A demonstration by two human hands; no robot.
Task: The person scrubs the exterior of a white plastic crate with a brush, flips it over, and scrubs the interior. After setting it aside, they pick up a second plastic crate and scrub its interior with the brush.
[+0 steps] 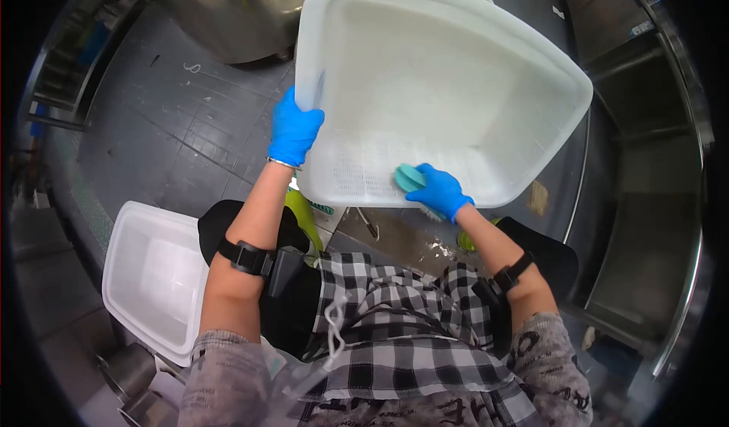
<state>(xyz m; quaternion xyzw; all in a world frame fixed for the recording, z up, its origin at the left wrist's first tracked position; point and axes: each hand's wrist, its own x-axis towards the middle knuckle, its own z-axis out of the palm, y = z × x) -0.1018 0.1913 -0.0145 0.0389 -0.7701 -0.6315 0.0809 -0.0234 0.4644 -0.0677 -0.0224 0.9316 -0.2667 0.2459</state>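
A big white plastic basket point(425, 63) with small perforations along its near wall is held tilted in front of me, its inside facing me. My left hand point(295, 129), in a blue glove, grips its left rim, with the thumb on the near side. In my right hand point(440, 192), also gloved in blue, is a teal scrubbing brush point(410, 177). That brush lies at the basket's near perforated wall, close to the lower rim. Part of its bristle side is hidden by the hand and wall.
A smaller white tub point(156, 275) stands on the floor at my left. Beyond the basket is a large metal vessel point(228, 17). Steel shelving or counters point(645, 222) line the right side. The grey tiled floor point(190, 116) looks wet near my feet.
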